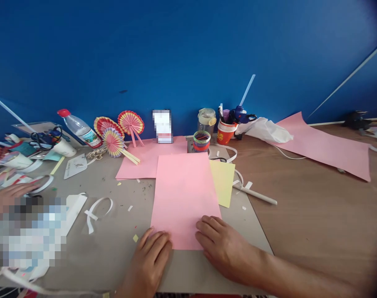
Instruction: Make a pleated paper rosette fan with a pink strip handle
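A pink sheet of paper (185, 194) lies flat on the grey mat (114, 248), its long side running away from me. At its lower left corner rests my left hand (151, 260), palm down with the fingers spread a little. My right hand (224, 246) lies over the sheet's lower right edge, fingers slightly curved and flat on the paper. Neither hand grips anything. Partly beneath the sheet, on its right, is a yellow paper (224, 182). More pink paper (138, 165) lies behind it.
Behind stand paper fans (130, 124), a phone (163, 126), a bottle (82, 130), a jar (207, 120) and a red cup (226, 132) of tools. A white stick (256, 194) lies at the right. Another person's hand (11, 198) is at the far left.
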The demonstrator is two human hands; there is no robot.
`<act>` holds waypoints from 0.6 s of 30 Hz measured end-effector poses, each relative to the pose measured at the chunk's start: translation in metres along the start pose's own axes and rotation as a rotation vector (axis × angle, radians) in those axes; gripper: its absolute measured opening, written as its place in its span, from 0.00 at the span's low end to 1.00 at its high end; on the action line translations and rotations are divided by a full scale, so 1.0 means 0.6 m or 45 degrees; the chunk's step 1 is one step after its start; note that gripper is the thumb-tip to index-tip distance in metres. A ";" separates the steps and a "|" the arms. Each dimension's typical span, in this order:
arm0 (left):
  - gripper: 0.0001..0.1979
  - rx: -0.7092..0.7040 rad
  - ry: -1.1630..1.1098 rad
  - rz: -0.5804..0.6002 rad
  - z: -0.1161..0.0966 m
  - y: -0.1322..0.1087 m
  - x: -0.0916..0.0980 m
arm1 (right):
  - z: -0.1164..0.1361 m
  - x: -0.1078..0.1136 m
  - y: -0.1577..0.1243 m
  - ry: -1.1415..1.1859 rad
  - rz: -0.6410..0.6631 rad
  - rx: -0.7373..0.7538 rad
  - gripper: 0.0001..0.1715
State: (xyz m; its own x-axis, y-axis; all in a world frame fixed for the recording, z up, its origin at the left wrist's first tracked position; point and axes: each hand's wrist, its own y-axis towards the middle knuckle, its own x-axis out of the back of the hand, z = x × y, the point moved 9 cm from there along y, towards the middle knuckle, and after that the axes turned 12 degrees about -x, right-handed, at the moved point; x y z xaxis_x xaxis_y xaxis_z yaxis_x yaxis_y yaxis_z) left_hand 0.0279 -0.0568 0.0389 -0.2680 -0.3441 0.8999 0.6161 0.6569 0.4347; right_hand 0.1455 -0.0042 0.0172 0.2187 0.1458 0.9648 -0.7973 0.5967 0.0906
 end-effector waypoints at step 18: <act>0.09 0.043 -0.092 0.130 0.023 0.020 -0.027 | -0.025 0.014 0.013 0.247 0.090 -0.187 0.11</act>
State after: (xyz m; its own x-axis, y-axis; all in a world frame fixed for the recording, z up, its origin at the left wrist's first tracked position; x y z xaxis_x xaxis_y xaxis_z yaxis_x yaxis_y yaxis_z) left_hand 0.0291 -0.0340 0.0302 -0.2581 -0.2259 0.9393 0.6179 0.7089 0.3403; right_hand 0.1493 0.0136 0.0224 0.2804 0.3315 0.9008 -0.7275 0.6856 -0.0259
